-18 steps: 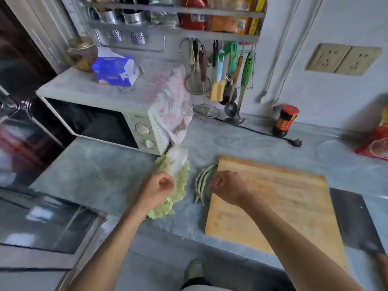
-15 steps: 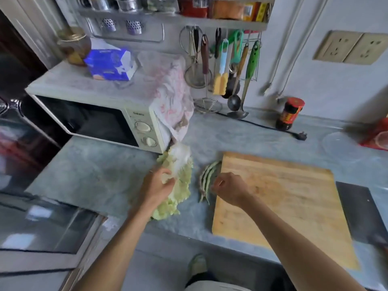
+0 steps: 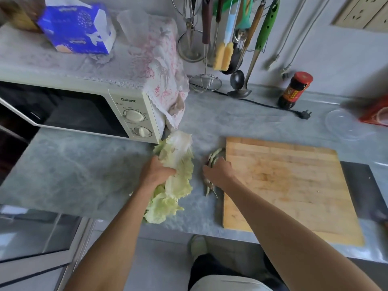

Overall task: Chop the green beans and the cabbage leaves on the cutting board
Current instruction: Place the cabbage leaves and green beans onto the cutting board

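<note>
Pale green cabbage leaves lie on the grey counter just in front of the microwave. My left hand grips them at their left side, fingers curled over the white stalk. A small bundle of green beans lies beside the left edge of the bare wooden cutting board. My right hand closes over the middle of the beans, whose ends stick out above and below it.
A white microwave with a floral cloth stands at the back left. Hanging utensils, a strainer, a dark sauce bottle and a power plug line the back. A dark cleaver blade lies right of the board.
My left hand has come down onto the cabbage and taken hold of it. My right hand has dropped onto the green beans and closed on them. The camera has tilted down and moved closer.
</note>
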`<state>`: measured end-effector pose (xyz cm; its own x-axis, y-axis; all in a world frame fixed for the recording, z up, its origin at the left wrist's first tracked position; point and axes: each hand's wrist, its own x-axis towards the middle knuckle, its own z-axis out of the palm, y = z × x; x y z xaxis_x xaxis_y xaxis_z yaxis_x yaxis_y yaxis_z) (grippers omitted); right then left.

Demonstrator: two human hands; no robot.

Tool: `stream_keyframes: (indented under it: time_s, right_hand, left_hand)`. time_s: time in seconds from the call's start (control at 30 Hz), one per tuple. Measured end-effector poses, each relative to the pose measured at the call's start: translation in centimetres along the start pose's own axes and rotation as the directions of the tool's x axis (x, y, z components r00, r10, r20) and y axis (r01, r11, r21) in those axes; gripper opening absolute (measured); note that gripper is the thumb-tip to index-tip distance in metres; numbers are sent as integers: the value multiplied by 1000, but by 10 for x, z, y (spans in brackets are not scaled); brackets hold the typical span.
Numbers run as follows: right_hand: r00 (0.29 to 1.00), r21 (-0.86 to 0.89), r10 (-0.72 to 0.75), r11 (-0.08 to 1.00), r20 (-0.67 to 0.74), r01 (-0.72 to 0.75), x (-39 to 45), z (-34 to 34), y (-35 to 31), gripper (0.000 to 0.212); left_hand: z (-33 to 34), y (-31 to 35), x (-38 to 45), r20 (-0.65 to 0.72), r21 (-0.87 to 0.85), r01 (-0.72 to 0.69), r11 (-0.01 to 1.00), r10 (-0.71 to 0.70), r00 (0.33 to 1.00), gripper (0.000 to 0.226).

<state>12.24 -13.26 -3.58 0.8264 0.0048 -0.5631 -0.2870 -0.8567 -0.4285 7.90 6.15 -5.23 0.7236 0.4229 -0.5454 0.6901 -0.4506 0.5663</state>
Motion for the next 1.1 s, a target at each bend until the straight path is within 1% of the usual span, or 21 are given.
stream_keyframes:
  time_s: [0.07,0.13,0.2,0.27,0.37,0.53,0.63,0.7,0.77,0.83,0.87,0.93,1.0,1.03,1.1]
  right_hand:
    - [999,-24,-5,1000,-41,4,5,7,-6,59]
    - [998,-28,-11,1000,-69,9,8,14,-9,56]
    - [997,-79,-17,997,-75,11,7,18,-12,53]
    - [997,-127,-17,992,-70,8,4,21,-14,52]
    - [998,-130,10,991,-63,-18,3,23,-18,53]
    - [999,-202,1,979,-54,-12,1,30,-20,54]
    - [999,-224,-49,974,-20,44,-1,30,-10,46]
    - [997,-178,-73,981,34,78,1,27,-3,32]
    - [993,-18,-75,997,96,77,5,17,2,19]
    - [992,132,-70,990,103,56,3,0,10,13]
    - [993,167,-79,984,83,64,2,-10,18,11]
    - [990,179,-128,977,67,114,-1,-31,40,8]
    - [984,193,-148,973,99,127,-1,-48,68,4]
    - [985,195,-134,974,106,112,-2,-57,85,4]
    - [994,223,-89,972,67,72,-1,-70,116,3]
  left_hand:
    - [-8,-4,-2,2,-85,5,996,-5,1000,72]
    - [-12,-9,-13,-20,-148,-14,989,11,1000,79]
    - [-17,-15,-29,-40,-194,-38,980,31,999,80]
    - [-19,-20,-46,-61,-237,-75,969,63,996,76]
    - [-21,-25,-66,-113,-291,-128,948,99,989,59]
    - [-19,-31,-88,-147,-317,-115,941,72,987,65]
    - [-16,-33,-92,-149,-299,-113,948,71,986,64]
    - [-14,-34,-94,-154,-305,-100,947,55,987,59]
    - [-11,-34,-97,-152,-303,-90,949,45,987,57]
    - [-6,-36,-100,-142,-312,-78,947,34,989,55]
    - [-3,-36,-102,-134,-333,-68,940,24,991,56]
    - [6,-30,-107,-117,-361,-57,931,16,993,58]
    - [23,-16,-111,-88,-376,-66,924,35,996,59]
    - [36,-6,-112,-61,-376,-71,924,52,997,64]
    - [61,18,-115,-1,-355,-95,930,101,995,70]
